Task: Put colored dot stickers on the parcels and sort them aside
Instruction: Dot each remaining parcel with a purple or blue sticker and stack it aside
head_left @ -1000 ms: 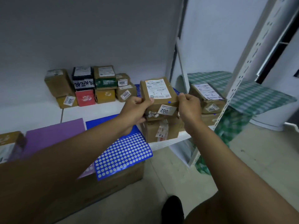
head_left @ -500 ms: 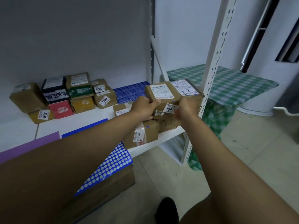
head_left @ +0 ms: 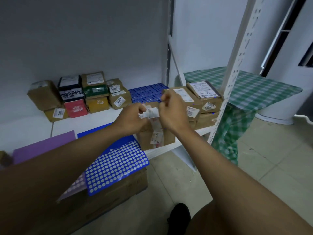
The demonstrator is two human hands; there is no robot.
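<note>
While the white shelf (head_left: 105, 119) is being used for a back row of parcels (head_left: 94, 87) labelled 3001, 3003 and 3004, a brown parcel (head_left: 157, 138) at its front edge is being reached over; curled left hand (head_left: 133, 119) and right hand (head_left: 172, 112) cannot be told as gripping it. A blue dot sheet (head_left: 116, 165) is being overhung.

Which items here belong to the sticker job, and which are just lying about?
Job:
- blue dot sheet
- purple sheet
- front parcel
- stacked parcels
- left hand
- right hand

Lying about:
- checked cloth
- floor carton
- shelf post
</note>
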